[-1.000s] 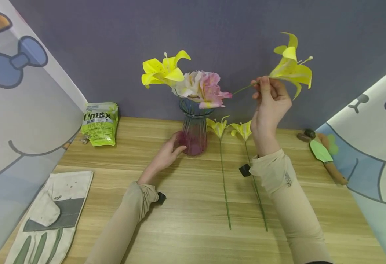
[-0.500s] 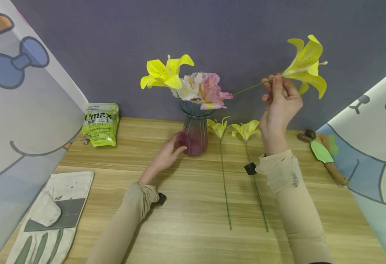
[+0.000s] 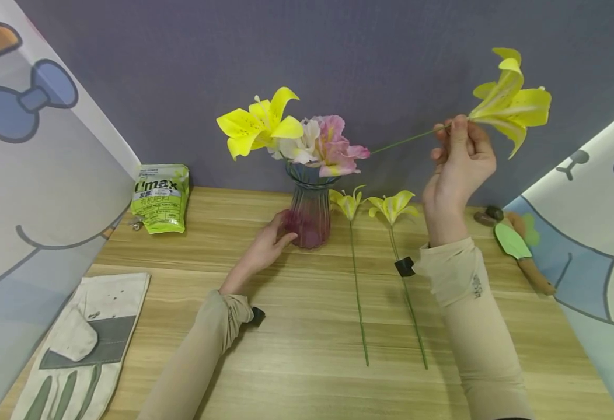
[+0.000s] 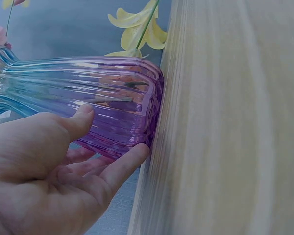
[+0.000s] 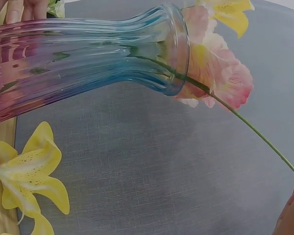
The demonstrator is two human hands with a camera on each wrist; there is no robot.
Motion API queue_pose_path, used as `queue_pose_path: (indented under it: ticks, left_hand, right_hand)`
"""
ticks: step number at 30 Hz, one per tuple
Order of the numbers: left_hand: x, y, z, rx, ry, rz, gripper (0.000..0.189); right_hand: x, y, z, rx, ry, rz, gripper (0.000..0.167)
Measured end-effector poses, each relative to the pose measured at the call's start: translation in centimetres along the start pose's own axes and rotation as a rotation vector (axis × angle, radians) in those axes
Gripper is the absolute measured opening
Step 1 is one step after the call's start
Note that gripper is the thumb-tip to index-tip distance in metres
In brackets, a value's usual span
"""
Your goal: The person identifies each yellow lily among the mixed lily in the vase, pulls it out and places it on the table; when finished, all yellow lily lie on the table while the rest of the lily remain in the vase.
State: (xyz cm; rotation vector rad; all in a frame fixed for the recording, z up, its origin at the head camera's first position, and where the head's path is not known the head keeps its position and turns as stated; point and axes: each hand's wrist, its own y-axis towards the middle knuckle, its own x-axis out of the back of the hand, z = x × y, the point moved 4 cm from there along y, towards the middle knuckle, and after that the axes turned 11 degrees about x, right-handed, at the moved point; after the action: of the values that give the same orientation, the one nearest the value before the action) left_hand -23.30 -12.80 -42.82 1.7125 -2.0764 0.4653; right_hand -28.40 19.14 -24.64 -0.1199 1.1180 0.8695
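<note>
A person's left hand [image 3: 265,245] curves its thumb and fingers around the purple base of a ribbed glass vase [image 3: 309,204], which stands upright on a wooden tabletop [image 3: 296,326] near the back wall. The right hand [image 3: 458,169], raised to the vase's right, pinches a yellow lily [image 3: 514,108] between thumb and fingers just below its bloom; the green stem [image 3: 404,141] slants down past the rim into the blue-tinted neck, the right wrist view shows. Another lily [image 3: 260,125], a white bloom [image 3: 302,146] and a pink bloom [image 3: 335,146] crowd the vase's mouth, with leaves visible through the glass. Two more yellow lilies [image 3: 391,207] lie side by side on the tabletop, just right of the vase.
</note>
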Motion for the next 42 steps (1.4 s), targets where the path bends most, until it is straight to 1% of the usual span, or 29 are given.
queue_pose_path:
  ticks: [3,9,16,24,28,32,35,38,42]
  left_hand:
    - [0.0,0.0,-0.1,-0.013,0.000,-0.006,0.062]
    - [0.0,-0.1,-0.2,-0.012,-0.006,0.000,0.063]
    - [0.0,-0.1,-0.2,-0.007,-0.007,0.006,0.062]
    - [-0.1,-0.1,-0.2,-0.010,-0.006,-0.004,0.061]
    - [-0.1,0.0,-0.1,-0.025,-0.016,-0.009,0.060]
    - [-0.1,0.1,0.0,-0.025,-0.013,-0.006,0.061]
    - [-0.1,0.1,0.1,-0.024,-0.003,-0.005,0.062]
    - [0.0,0.1,0.1,-0.021,0.003,-0.004,0.062]
    - [0.0,0.1,0.1,-0.015,-0.001,-0.007,0.061]
  right_hand:
    - [0.0,0.1,0.1,-0.002,-0.013,0.004,0.014]
    - [-0.2,0.6,0.5,-0.002,-0.037,0.014,0.019]
    - [0.1,1.1,1.2,0.014,0.008,-0.025,0.013]
    - [0.7,2.1,2.5,0.033,0.010,-0.034,0.015]
    - [1.3,2.8,3.0,0.009,0.024,-0.065,0.015]
    - [1.9,3.4,3.5,-0.009,0.034,-0.103,0.014]
    - [2.2,3.9,4.0,0.000,0.023,-0.114,0.016]
    - [2.6,4.3,4.6,0.030,0.006,-0.113,0.017]
    - [3.2,5.2,5.5,0.048,-0.005,-0.139,0.019]
